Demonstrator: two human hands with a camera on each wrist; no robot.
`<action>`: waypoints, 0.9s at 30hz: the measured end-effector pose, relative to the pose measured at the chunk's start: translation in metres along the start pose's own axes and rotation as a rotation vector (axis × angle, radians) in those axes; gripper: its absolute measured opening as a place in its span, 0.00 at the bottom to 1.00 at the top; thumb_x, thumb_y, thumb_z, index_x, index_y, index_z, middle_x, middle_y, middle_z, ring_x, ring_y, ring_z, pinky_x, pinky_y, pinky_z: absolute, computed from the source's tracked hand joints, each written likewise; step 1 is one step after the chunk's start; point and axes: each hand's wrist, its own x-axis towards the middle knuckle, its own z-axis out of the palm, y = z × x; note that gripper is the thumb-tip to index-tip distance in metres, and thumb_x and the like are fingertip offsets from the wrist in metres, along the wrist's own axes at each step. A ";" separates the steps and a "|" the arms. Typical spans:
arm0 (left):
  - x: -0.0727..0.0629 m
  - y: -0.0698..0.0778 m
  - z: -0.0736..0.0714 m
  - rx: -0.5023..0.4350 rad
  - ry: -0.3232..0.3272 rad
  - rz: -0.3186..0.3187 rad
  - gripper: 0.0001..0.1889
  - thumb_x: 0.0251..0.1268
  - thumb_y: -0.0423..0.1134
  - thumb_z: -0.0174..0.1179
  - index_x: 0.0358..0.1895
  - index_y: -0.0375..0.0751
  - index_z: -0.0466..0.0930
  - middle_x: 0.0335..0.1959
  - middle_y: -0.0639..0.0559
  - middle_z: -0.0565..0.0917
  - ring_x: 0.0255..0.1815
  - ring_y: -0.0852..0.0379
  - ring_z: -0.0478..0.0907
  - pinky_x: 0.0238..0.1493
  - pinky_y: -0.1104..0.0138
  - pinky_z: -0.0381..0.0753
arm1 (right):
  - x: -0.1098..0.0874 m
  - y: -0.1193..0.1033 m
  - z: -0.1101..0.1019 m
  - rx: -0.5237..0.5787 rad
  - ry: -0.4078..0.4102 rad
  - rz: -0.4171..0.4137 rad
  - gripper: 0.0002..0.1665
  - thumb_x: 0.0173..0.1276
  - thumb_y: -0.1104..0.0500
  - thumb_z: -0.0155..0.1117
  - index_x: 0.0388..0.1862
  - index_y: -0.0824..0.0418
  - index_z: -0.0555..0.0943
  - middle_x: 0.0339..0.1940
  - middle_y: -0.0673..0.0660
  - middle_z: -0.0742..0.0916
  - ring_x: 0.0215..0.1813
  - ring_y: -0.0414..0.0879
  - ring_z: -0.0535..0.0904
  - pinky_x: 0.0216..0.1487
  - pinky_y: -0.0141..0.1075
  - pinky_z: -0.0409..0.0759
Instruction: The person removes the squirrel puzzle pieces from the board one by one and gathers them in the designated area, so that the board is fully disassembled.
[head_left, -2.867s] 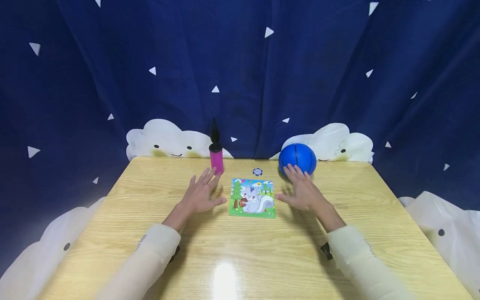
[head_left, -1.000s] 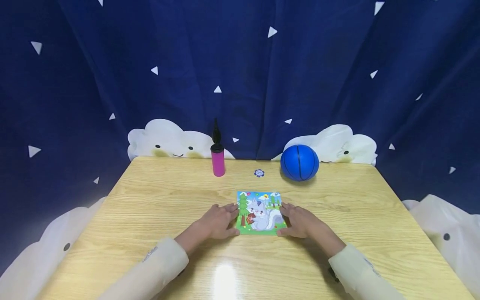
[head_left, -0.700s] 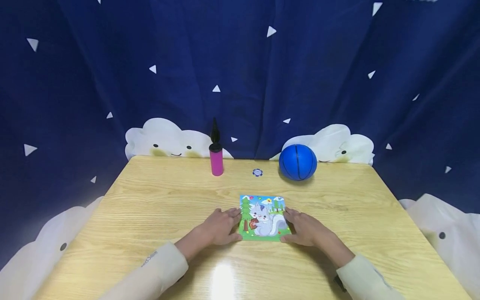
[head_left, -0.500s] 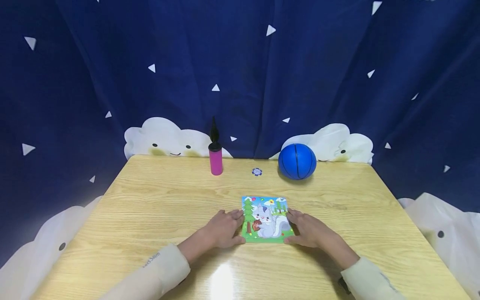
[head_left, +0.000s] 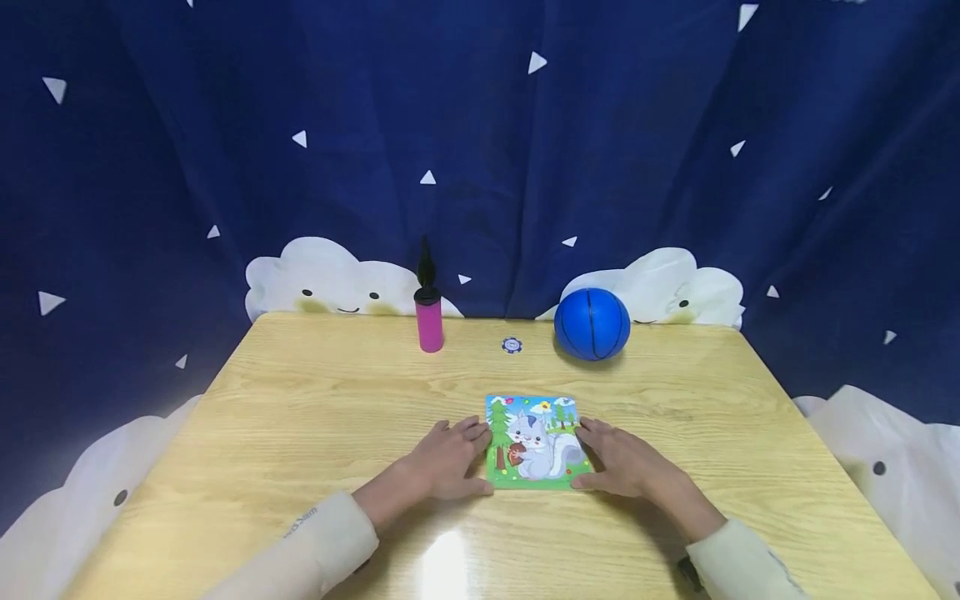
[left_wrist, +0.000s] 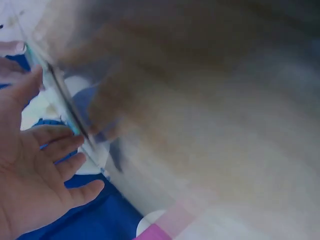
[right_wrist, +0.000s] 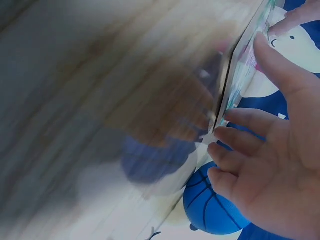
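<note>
A thin square picture board (head_left: 534, 454) with a grey squirrel holding an acorn lies flat on the wooden table. At its left edge is my left hand (head_left: 450, 460), fingertips and thumb along the side. My right hand (head_left: 624, 463) is placed the same way at the right edge. In the left wrist view, the extended fingers of the left hand (left_wrist: 37, 175) meet or nearly meet the board's edge (left_wrist: 67, 102). The right wrist view has the right hand (right_wrist: 280, 155) with spread, slightly bent fingers by the edge (right_wrist: 229, 82). Exact contact is hard to tell.
Toward the back of the table (head_left: 315, 392) stands a pink hand pump (head_left: 430, 323) with a black tip. A blue-and-white poker chip (head_left: 512, 345) lies right of it, then a small blue basketball (head_left: 592, 324). Behind hangs a dark blue curtain (head_left: 480, 125).
Both hands have come down from above to the board's two sides. The board has slid toward me and a little right between them, moving only slightly in the last half second.
</note>
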 end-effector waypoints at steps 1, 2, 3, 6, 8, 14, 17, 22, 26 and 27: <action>0.000 -0.002 -0.002 -0.035 -0.003 -0.001 0.43 0.59 0.67 0.53 0.70 0.41 0.61 0.72 0.48 0.63 0.75 0.48 0.55 0.69 0.45 0.61 | -0.001 0.001 0.000 0.005 0.009 -0.003 0.50 0.55 0.36 0.67 0.67 0.68 0.68 0.70 0.68 0.68 0.69 0.65 0.65 0.66 0.56 0.66; 0.000 -0.004 -0.005 -0.064 0.001 -0.002 0.43 0.58 0.67 0.54 0.70 0.41 0.61 0.72 0.47 0.64 0.75 0.48 0.55 0.68 0.44 0.61 | -0.002 0.002 0.001 0.008 0.020 -0.009 0.51 0.54 0.36 0.67 0.67 0.67 0.68 0.70 0.68 0.69 0.69 0.65 0.65 0.66 0.56 0.66; 0.000 -0.006 -0.008 -0.085 0.009 -0.001 0.44 0.57 0.67 0.55 0.70 0.40 0.61 0.72 0.46 0.64 0.75 0.47 0.56 0.68 0.44 0.61 | -0.004 0.002 0.001 0.015 0.033 -0.017 0.51 0.54 0.36 0.67 0.67 0.67 0.68 0.70 0.68 0.69 0.69 0.65 0.65 0.66 0.56 0.66; 0.006 -0.013 -0.018 -0.175 0.040 -0.011 0.43 0.57 0.65 0.58 0.70 0.39 0.62 0.71 0.44 0.65 0.74 0.45 0.58 0.68 0.43 0.61 | -0.007 0.004 0.003 0.042 0.071 -0.069 0.48 0.56 0.38 0.67 0.67 0.66 0.68 0.69 0.67 0.70 0.69 0.63 0.66 0.66 0.55 0.66; 0.014 -0.018 -0.024 -0.257 0.047 -0.020 0.42 0.57 0.63 0.59 0.69 0.38 0.64 0.70 0.43 0.67 0.72 0.45 0.60 0.68 0.46 0.62 | -0.007 0.004 0.004 0.077 0.085 -0.120 0.44 0.58 0.41 0.67 0.66 0.65 0.69 0.69 0.67 0.71 0.69 0.62 0.67 0.66 0.53 0.67; 0.041 -0.025 -0.035 -0.520 0.009 -0.038 0.35 0.58 0.54 0.63 0.65 0.36 0.68 0.66 0.43 0.72 0.67 0.45 0.68 0.68 0.55 0.66 | -0.005 -0.003 0.007 0.190 0.085 -0.218 0.38 0.62 0.47 0.66 0.64 0.67 0.71 0.66 0.66 0.74 0.68 0.61 0.68 0.64 0.54 0.68; 0.053 -0.023 -0.038 -0.552 0.001 -0.044 0.33 0.59 0.52 0.63 0.64 0.38 0.71 0.63 0.44 0.75 0.64 0.45 0.72 0.65 0.55 0.69 | -0.003 -0.006 0.009 0.215 0.071 -0.244 0.35 0.62 0.50 0.66 0.64 0.67 0.71 0.66 0.64 0.75 0.69 0.61 0.67 0.65 0.55 0.67; 0.071 -0.017 -0.042 -0.588 -0.055 -0.054 0.31 0.58 0.49 0.65 0.63 0.39 0.72 0.62 0.44 0.76 0.63 0.47 0.72 0.64 0.55 0.70 | 0.001 -0.011 0.009 0.206 0.027 -0.294 0.32 0.64 0.56 0.64 0.65 0.66 0.70 0.68 0.64 0.73 0.70 0.62 0.65 0.66 0.55 0.65; 0.084 -0.012 -0.041 -0.624 -0.096 -0.066 0.30 0.57 0.45 0.65 0.62 0.39 0.73 0.61 0.45 0.77 0.63 0.46 0.73 0.64 0.56 0.71 | 0.002 -0.013 0.008 0.193 -0.015 -0.304 0.32 0.64 0.57 0.64 0.65 0.65 0.70 0.70 0.64 0.70 0.71 0.64 0.62 0.66 0.57 0.64; 0.087 -0.010 -0.039 -0.632 -0.101 -0.071 0.29 0.57 0.44 0.65 0.62 0.40 0.73 0.61 0.46 0.77 0.63 0.47 0.73 0.63 0.56 0.72 | 0.002 -0.013 0.008 0.188 -0.025 -0.301 0.32 0.63 0.58 0.64 0.65 0.64 0.71 0.70 0.64 0.70 0.71 0.64 0.62 0.66 0.58 0.63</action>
